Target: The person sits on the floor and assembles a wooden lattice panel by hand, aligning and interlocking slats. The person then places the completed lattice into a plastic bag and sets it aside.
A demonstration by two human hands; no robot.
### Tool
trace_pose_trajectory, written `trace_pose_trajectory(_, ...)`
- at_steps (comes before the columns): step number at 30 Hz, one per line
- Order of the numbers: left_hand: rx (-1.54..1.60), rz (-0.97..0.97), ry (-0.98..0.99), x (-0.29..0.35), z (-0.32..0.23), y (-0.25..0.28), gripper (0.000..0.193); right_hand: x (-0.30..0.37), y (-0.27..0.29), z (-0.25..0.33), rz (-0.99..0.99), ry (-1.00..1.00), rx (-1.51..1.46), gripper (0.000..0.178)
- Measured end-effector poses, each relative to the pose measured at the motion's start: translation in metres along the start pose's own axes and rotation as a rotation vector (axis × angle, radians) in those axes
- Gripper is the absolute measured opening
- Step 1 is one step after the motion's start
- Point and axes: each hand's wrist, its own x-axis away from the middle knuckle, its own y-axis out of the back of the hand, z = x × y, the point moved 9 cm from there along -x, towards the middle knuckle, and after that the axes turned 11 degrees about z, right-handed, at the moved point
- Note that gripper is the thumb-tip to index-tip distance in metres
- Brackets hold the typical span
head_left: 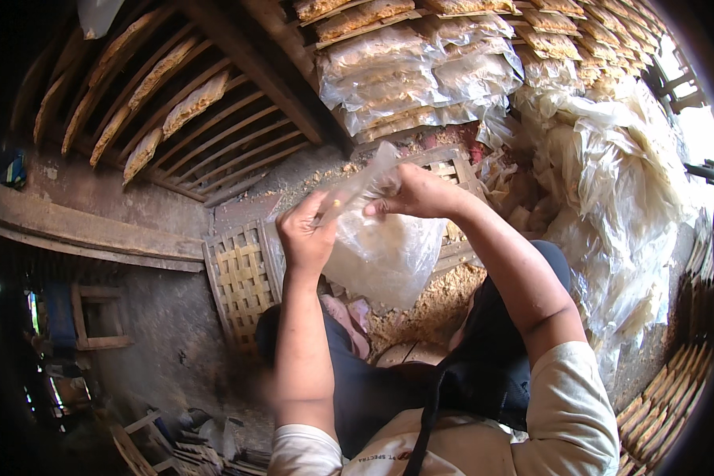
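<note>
Between my hands a clear, crumpled plastic sheet (393, 258) hangs down over a woven bamboo tray. My left hand (303, 232) pinches its upper left edge. With thumb and fingers, my right hand (420, 193) grips the upper right part, where the plastic bunches and stands up in a fold. To the left of the sheet shows a woven bamboo panel (242, 270) in a wooden frame. A second woven piece (444, 170) lies partly hidden behind my right hand. Whether the plastic is a single sheet or a bag, I cannot tell.
Plastic-wrapped slabs (389, 75) are stacked at the back. A big heap of loose clear plastic (603, 190) sits to the right. Slatted racks (214, 131) with crumbly slabs stand at the upper left, above a wooden beam (95, 230). Crumbs (420, 309) cover the floor between my legs.
</note>
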Motion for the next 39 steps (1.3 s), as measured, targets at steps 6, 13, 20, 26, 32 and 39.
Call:
trace_pose_trajectory(6, 0.225, -0.232, 0.081, 0.004, 0.022, 0.045, 0.009, 0.028, 0.024, -0.108, 0.300, -0.508, 0.470, 0.029)
trace_pose_trajectory(13, 0.218, -0.225, 0.034, 0.018, 0.025, 0.048, 0.013, 0.014, 0.007, -0.008, 0.035, -0.138, 0.232, 0.045)
trace_pose_trajectory(20, 0.348, -0.516, 0.018, 0.019, 0.022, 0.097, 0.023, 0.060, 0.043, -0.137, 0.428, -0.561, 0.529, 0.026)
trace_pose_trajectory(26, 0.327, -0.527, 0.061, 0.036, 0.030, 0.106, 0.025, 0.014, 0.006, -0.023, 0.107, 0.062, 0.122, 0.036)
trace_pose_trajectory(32, 0.561, -0.735, 0.005, 0.052, 0.068, 0.163, 0.032, 0.035, 0.029, -0.185, 0.411, -0.435, 0.615, 0.035)
trace_pose_trajectory(39, 0.233, -0.658, 0.343, 0.086, 0.089, 0.210, 0.038, 0.056, 0.076, -0.153, 0.125, -0.348, 0.163, 0.021)
